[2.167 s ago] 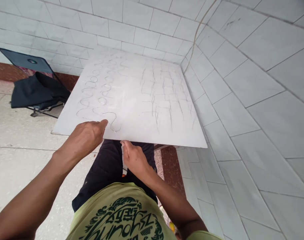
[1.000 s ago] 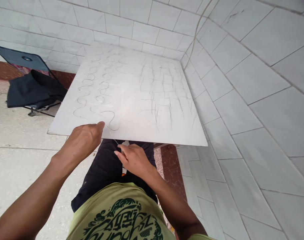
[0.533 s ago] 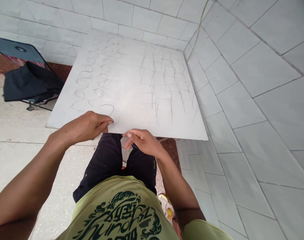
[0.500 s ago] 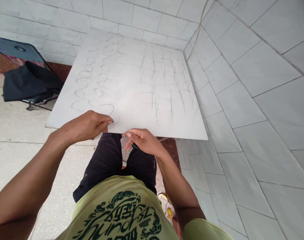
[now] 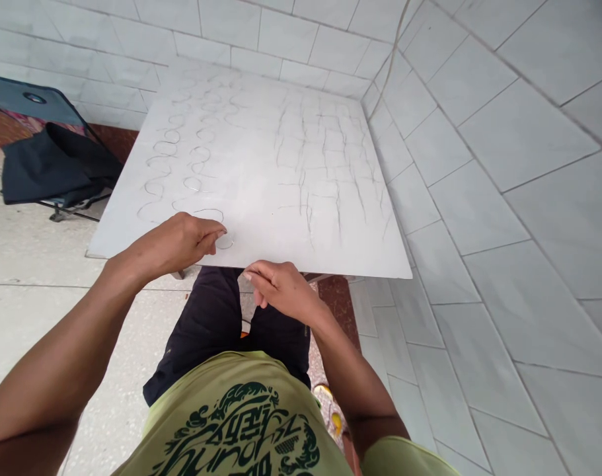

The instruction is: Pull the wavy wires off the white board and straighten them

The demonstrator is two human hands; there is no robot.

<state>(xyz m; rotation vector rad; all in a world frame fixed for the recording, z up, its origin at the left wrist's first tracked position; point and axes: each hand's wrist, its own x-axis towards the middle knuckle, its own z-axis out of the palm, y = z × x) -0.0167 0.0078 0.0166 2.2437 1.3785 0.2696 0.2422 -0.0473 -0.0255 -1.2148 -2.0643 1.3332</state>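
Observation:
My left hand (image 5: 196, 238) is closed in a pinch over the near edge of the white board (image 5: 251, 225). Lower and to its right, my right hand (image 5: 278, 284) pinches with thumb and forefinger just past that edge. A thin wire runs between the two sets of fingertips; it is so fine that it barely shows now. By the left fingertips, a small curved piece (image 5: 225, 246) shows against the board. Wavy and looped thin strands (image 5: 199, 158) fill the board's left side. Straighter strands (image 5: 339, 172) cross in a rough grid on its right.
Tiled walls (image 5: 479, 165) meet at the back right corner, with a cable (image 5: 394, 49) running down. At the left stands a folding chair (image 5: 53, 99) with a dark cloth (image 5: 57, 165) on it. My legs (image 5: 196, 330) are below the board's near edge.
The silvery wire seen stretching between my hands has become hard to see. My left hand has risen slightly, and the fingers of my right hand have curled in more.

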